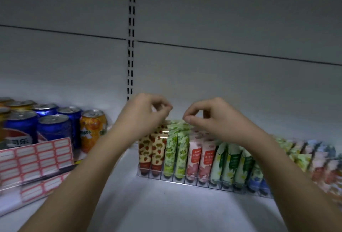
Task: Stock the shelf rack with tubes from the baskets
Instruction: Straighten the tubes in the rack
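On the white shelf (166,204), a clear plastic rack (185,176) stands a little right of the middle, and its lanes are filled with tubes standing upright, cap down. From the left come 2 lanes of strawberry tubes (151,150), then 2 lanes of light green tubes (176,154), then 2 lanes of pink tubes (200,157), then white tubes with dark green leaves (229,161), and at the right end blue tubes (256,178), partly hidden behind the right forearm. More tubes (314,157) continue to the right, but they are blurred.

Both hands hover over the back part of the rack, near each other but apart. The left hand (146,113) has its fingers curled, with the thumb and the fingertips close together above the strawberry lanes; I cannot tell if it pinches something. The right hand (209,119) also has curled fingers, and its thumb and forefinger meet just at the top edge of the rear light green tubes; whether it really grasps one is not clear.

At the left stand soda cans (53,128), blue ones and 1 orange can (92,128). In front of them is a sheet of red-framed labels (37,157).
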Motion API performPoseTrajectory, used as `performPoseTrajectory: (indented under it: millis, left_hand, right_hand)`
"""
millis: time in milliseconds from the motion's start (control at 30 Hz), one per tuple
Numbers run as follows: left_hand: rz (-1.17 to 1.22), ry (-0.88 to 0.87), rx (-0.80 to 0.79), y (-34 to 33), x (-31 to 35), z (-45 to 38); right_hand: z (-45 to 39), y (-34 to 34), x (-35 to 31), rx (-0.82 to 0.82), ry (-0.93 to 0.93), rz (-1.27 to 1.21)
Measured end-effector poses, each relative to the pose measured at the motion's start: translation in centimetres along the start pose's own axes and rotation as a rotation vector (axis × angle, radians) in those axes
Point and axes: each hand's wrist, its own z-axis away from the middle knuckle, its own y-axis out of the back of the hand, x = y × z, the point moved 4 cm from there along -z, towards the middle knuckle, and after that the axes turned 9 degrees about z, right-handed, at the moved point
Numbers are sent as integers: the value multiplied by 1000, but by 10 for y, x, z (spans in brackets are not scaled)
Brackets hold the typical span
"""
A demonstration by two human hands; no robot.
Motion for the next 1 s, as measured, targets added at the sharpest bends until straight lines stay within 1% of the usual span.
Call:
performPoseTrajectory:
  millis: [67, 133, 233, 300, 467, 533, 700, 1000]
  left_hand:
    - [-2, -33, 51, -1, -6, 23]
    - [-57, -134, 92, -2, -6, 30]
    - [-114, -235, 133, 0, -5, 31]
    - [-141, -250, 90, -2, -9, 33]
    - [-201, -271, -79, -13, -10, 35]
    - [-208, -278, -115, -19, -8, 37]
    - [-190, -296, -115, -23, -9, 34]
    - [-90, -229, -150, -25, -10, 34]
  right_hand:
    - [8, -8, -2, 28, -29, -34]
    - [16, -15, -2, 82, -29, -20]
    - [26, -24, -4, 70, 23, 59]
    - [30, -24, -3, 75, 37, 67]
    - [29, -29, -6, 116, 67, 97]
    - [29, -32, -6, 122, 69, 110]
    - [27, -37, -3, 142, 59, 194]
    - [29, -40, -6, 200, 35, 218]
